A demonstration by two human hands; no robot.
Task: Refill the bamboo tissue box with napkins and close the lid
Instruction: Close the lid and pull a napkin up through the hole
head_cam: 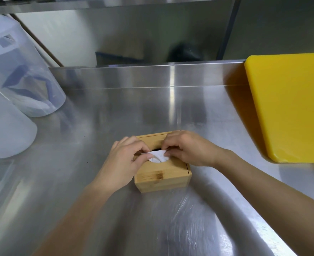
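Note:
A square bamboo tissue box stands on the steel counter in the lower middle of the head view. Its lid lies flat on top, and a white napkin pokes up through the round opening. My left hand rests on the box's left side and pinches the napkin's left end with thumb and finger. My right hand covers the lid's far right part and pinches the napkin's right end. The napkins inside the box are hidden.
Two translucent plastic containers stand upside down at the left, the nearer one larger. A thick yellow cutting board lies at the right. A raised steel backsplash runs along the counter's far edge, with a shelf overhead.

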